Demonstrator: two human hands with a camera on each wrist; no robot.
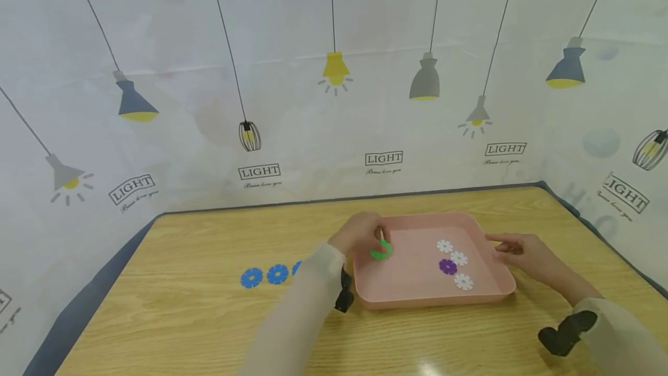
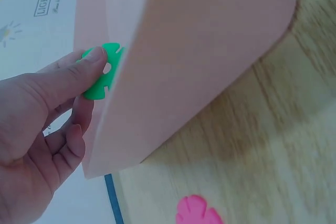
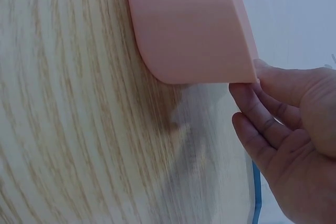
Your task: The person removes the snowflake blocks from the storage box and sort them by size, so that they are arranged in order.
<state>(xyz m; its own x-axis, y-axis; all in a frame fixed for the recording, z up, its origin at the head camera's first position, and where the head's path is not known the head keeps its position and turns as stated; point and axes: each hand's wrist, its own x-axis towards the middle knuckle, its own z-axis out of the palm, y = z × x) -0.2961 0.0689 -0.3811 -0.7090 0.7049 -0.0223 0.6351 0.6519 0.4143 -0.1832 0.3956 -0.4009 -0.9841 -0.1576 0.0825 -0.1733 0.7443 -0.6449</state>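
Observation:
My left hand pinches a green notched plastic disc between thumb and fingers, at the left wall of a shallow pink tray. The left wrist view has the disc held up against the tray's inner side. On the opposite side, my right hand holds the tray's right rim, the thumb over the edge and a finger beneath it. Inside the tray, toward its right, lie several white notched discs and one purple disc.
Blue notched discs form a row on the wooden table left of the tray, the last partly hidden by my left sleeve. A pink disc lies on the table near the tray. A lamp-printed cloth surrounds the table's back and sides.

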